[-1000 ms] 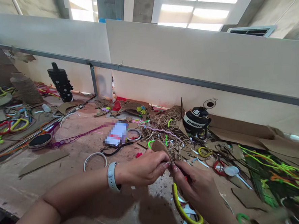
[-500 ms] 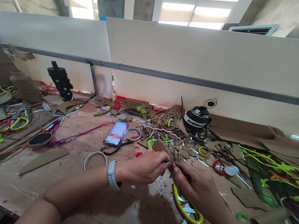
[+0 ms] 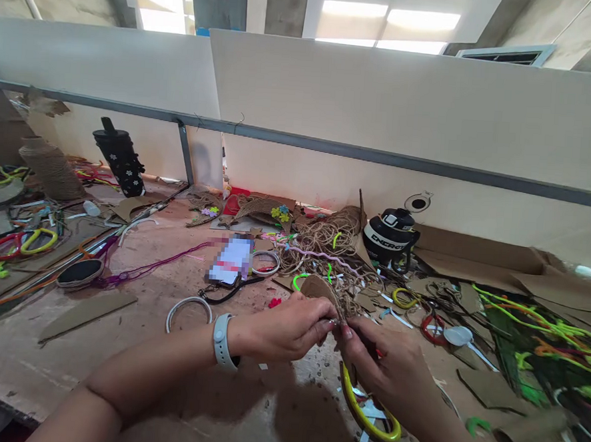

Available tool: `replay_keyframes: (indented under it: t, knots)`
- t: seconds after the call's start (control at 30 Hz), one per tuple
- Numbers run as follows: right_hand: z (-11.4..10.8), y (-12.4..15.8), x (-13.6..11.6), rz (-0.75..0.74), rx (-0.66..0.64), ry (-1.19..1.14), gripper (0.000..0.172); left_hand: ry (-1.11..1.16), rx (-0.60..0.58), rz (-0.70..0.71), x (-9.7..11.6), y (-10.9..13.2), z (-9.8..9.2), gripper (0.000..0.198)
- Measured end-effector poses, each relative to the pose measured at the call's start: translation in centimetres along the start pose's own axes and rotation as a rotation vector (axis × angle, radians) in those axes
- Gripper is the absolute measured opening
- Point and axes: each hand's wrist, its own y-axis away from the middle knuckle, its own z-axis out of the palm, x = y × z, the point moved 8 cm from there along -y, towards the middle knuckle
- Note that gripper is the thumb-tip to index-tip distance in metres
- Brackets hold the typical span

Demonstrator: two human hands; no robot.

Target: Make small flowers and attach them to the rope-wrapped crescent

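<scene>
My left hand (image 3: 302,325) is closed on a rounded brown cardboard piece (image 3: 320,288), its flat end showing above the fingers. Beside it my right hand (image 3: 385,353) pinches the same piece near its edge, thumb and fingertips almost meeting those of the left. Whatever lies between the fingertips is too small to make out. Under the right hand shows a large yellow loop handle (image 3: 387,439), with white scraps inside it. Just beyond both hands spreads a tangle of jute twine (image 3: 324,243).
A phone (image 3: 230,260) with a black strap lies left of the twine, and a white ring (image 3: 188,314) sits nearer me. A black bottle (image 3: 389,237) stands behind. Red-handled scissors (image 3: 433,328), neon cords (image 3: 544,323) and a cardboard tube (image 3: 528,428) lie to the right.
Both hands keep nearly the same place and grip. The cardboard piece has tilted slightly, and the view has shifted a little.
</scene>
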Motion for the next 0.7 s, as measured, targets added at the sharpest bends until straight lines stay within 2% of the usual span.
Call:
replay_keyframes:
  t: [0.37, 0.7]
  knots:
    - [0.32, 0.12, 0.26, 0.016, -0.032, 0.022, 0.03, 0.008, -0.017, 0.002, -0.11, -0.04, 0.25, 0.018]
    - [0.49, -0.03, 0.4, 0.045, -0.078, -0.057, 0.029, -0.041, -0.036, -0.042, -0.02, -0.15, -0.02, 0.019]
